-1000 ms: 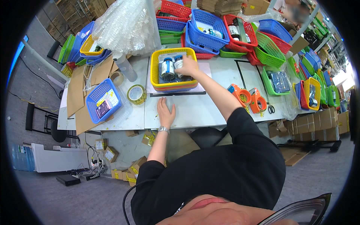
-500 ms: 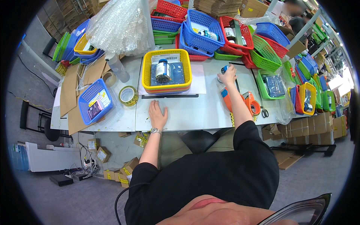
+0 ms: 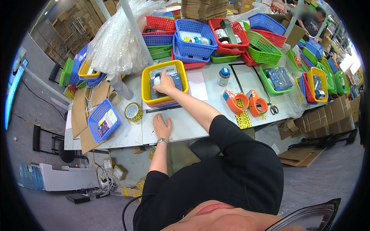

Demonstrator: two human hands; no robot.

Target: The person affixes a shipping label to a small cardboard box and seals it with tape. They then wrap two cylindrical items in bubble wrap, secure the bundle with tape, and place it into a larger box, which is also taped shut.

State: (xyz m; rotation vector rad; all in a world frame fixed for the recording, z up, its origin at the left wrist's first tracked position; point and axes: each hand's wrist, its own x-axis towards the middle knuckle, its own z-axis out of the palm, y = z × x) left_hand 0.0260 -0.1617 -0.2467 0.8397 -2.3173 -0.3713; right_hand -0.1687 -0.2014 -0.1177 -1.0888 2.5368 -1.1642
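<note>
Yellow tape, a roll of it [image 3: 133,112], lay just left of the left hand [image 3: 162,126], which rested flat and open-fingered on the grey table [image 3: 192,127], holding nothing. Just beyond it, the right hand [image 3: 165,83] reached into the yellow basket [image 3: 146,86], fingers closed over a small bottle [image 3: 156,81] on a dark packet [image 3: 175,81]. Well right of that hand stood a blue-capped bottle [image 3: 223,76], with two orange tape dispensers [image 3: 245,102] nearer the table's front edge.

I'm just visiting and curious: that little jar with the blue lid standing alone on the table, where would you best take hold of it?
Take the jar by its blue lid or just beneath it, coming from above. It stands upright with bare table all round it, so nothing blocks a top-down grip; the round lid is probably the easiest part for fingers to close around.
</note>
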